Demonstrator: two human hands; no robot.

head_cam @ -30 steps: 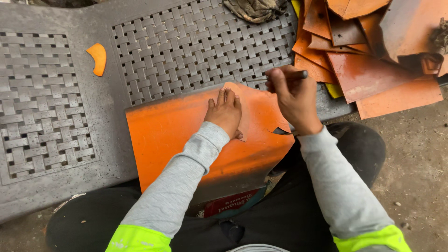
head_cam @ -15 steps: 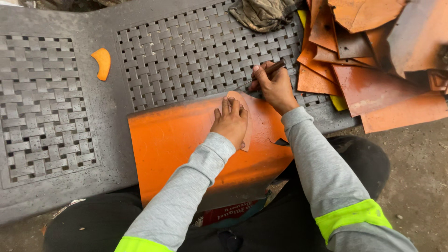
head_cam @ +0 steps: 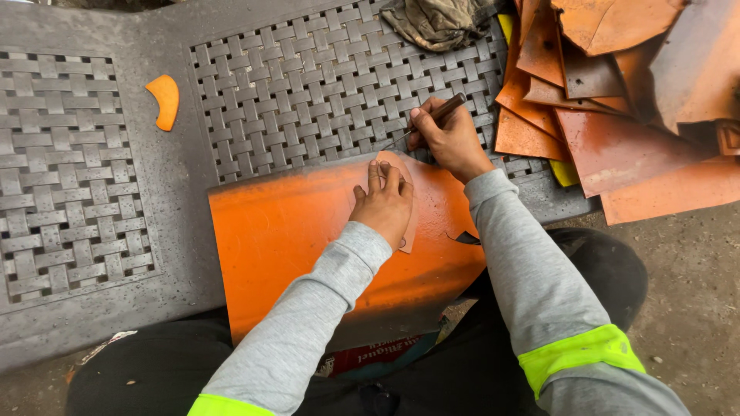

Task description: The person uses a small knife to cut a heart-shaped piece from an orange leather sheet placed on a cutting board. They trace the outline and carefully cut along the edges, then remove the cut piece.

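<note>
grey woven plastic surface (head_cam: 308,85) carries everything. across its near edge lies a big orange sheet (head_cam: 301,231), and a heap of orange offcuts (head_cam: 617,115) sits at far right. on the sheet, the left hand (head_cam: 383,204) lies open and flat, pinning a pale template (head_cam: 407,212). the right hand (head_cam: 447,139) is closed around a thin scribing tool (head_cam: 432,119), its tip at the template's top edge. a small orange curved piece (head_cam: 165,100) lies well apart at left.
</note>
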